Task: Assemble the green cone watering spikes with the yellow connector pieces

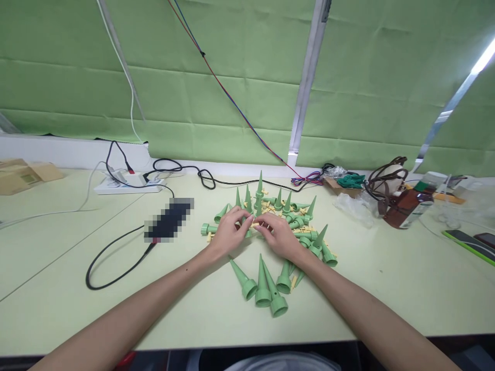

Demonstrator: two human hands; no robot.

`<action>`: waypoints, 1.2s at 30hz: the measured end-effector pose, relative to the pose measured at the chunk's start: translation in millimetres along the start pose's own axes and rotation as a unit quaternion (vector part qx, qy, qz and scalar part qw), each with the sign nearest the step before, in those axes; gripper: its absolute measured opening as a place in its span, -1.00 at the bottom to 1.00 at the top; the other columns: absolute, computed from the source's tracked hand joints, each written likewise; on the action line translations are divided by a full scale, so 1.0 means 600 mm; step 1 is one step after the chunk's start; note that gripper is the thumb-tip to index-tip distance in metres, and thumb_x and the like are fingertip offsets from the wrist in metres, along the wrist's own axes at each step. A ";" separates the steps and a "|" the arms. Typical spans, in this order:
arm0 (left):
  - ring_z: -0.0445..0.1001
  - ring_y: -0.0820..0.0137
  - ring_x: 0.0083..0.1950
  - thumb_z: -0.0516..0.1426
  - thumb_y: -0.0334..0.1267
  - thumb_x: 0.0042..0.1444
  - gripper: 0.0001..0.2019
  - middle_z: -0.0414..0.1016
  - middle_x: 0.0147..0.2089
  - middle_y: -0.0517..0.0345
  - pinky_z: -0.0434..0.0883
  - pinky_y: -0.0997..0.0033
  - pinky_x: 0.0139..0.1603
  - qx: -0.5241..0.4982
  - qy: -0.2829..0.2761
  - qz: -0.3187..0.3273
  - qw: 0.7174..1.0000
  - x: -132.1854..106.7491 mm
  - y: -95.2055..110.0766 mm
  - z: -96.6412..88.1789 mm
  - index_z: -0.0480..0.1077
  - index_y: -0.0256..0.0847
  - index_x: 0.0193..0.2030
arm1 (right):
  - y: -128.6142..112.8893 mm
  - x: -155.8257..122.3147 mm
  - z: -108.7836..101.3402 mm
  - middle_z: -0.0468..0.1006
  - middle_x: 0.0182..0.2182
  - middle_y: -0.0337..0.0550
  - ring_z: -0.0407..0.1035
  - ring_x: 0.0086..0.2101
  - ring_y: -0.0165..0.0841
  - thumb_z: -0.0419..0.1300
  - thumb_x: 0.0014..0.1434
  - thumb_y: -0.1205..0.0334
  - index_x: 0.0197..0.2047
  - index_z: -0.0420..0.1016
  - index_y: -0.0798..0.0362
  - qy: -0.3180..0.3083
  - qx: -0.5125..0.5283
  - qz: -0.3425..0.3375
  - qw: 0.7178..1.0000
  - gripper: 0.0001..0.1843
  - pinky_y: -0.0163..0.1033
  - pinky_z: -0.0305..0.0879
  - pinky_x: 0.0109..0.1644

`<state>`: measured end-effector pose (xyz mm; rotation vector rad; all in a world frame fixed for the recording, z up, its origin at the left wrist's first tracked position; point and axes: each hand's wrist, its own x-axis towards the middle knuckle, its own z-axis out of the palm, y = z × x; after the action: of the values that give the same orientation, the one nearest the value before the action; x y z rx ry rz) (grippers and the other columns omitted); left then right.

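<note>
My left hand [230,232] and my right hand [279,235] meet over a pile of green plastic parts, fingers closed and fingertips nearly touching. Between the fingertips is a small yellow plastic piece [254,224], pinched from both sides; its exact shape is partly hidden. Hollow green cone-shaped spikes with collared bases lie around and behind the hands, some upright like the tall spike [260,189], others on their sides. Small yellow pieces [308,230] are scattered among them. Nearer the table edge, several spikes lie together, among them a green spike [263,288].
A blurred dark device [168,220] with a black cable lies left. Behind it sits a white power strip [129,184]. A brown bottle [410,206], a clear plastic bag [351,207] and a green-edged phone [469,244] are to the right. A cardboard box [27,176] stands far left.
</note>
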<state>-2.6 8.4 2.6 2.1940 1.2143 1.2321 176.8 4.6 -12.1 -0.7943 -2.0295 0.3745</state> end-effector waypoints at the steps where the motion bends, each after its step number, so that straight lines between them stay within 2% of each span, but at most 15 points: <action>1: 0.40 0.36 -0.25 0.05 -0.09 0.28 -0.73 0.35 -0.30 0.10 0.38 0.51 -0.46 0.003 0.000 0.002 1.000 0.000 0.000 0.000 0.46 -0.20 -0.30 | 0.000 0.000 0.000 0.51 -0.31 -0.12 0.38 -0.28 -0.31 0.11 0.34 0.31 -0.14 0.48 0.05 -0.001 0.001 0.000 1.000 -0.88 -0.21 0.32 -0.17; 11: 0.36 0.41 -0.31 0.03 -0.15 0.30 -0.75 0.29 -0.30 0.14 0.36 0.52 -0.45 0.030 -0.004 0.025 0.999 -0.003 0.000 0.000 0.43 -0.20 -0.30 | 0.006 0.000 0.003 0.49 -0.38 -0.19 0.34 -0.36 -0.36 0.11 0.34 0.31 -0.25 0.46 0.07 -0.008 -0.010 0.008 1.000 -0.87 -0.27 0.24 -0.23; 21: 0.35 0.42 -0.32 0.00 -0.12 0.32 -0.74 0.27 -0.30 0.13 0.34 0.53 -0.48 0.029 -0.010 0.037 0.999 -0.004 0.001 0.001 0.41 -0.20 -0.28 | 0.002 0.001 0.001 0.40 -0.51 -0.24 0.25 -0.47 -0.38 -0.02 0.43 0.16 -0.44 0.35 0.06 -0.018 -0.048 0.041 0.998 -0.61 -0.27 0.14 -0.33; 26: 0.34 0.42 -0.33 0.00 -0.15 0.32 -0.75 0.26 -0.31 0.14 0.36 0.51 -0.44 0.041 -0.003 0.039 0.998 -0.004 0.000 0.000 0.41 -0.19 -0.29 | -0.001 -0.001 -0.001 0.49 -0.37 -0.18 0.34 -0.40 -0.36 0.09 0.37 0.16 -0.14 0.44 0.05 -0.006 -0.018 0.029 0.999 -0.83 -0.27 0.24 -0.30; 28: 0.35 0.41 -0.31 0.00 -0.15 0.31 -0.75 0.27 -0.31 0.13 0.36 0.51 -0.43 0.043 0.000 0.038 0.998 -0.004 0.000 0.000 0.41 -0.19 -0.29 | 0.000 -0.002 -0.001 0.50 -0.33 -0.16 0.36 -0.36 -0.34 0.13 0.33 0.22 -0.09 0.43 0.05 -0.011 -0.010 0.019 1.000 -0.86 -0.25 0.28 -0.27; 32: 0.35 0.40 -0.30 0.01 -0.17 0.31 -0.76 0.28 -0.30 0.13 0.35 0.51 -0.43 0.043 0.001 0.042 0.998 -0.004 0.000 0.000 0.42 -0.19 -0.30 | 0.001 -0.003 0.000 0.50 -0.32 -0.15 0.37 -0.31 -0.33 0.14 0.31 0.32 -0.15 0.44 0.05 -0.018 -0.009 0.001 1.000 -0.92 -0.23 0.30 -0.21; 36: 0.35 0.40 -0.30 0.02 -0.15 0.30 -0.75 0.30 -0.30 0.11 0.35 0.52 -0.47 0.025 0.005 0.031 0.999 -0.004 0.003 0.000 0.43 -0.20 -0.30 | 0.000 -0.001 -0.001 0.48 -0.35 -0.16 0.36 -0.32 -0.32 0.14 0.31 0.33 -0.19 0.45 0.04 -0.008 -0.008 -0.010 1.000 -0.93 -0.22 0.30 -0.21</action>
<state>-2.5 5.5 2.6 2.2799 1.2009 1.2506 177.6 4.1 -12.4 -0.7817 -2.0561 0.3537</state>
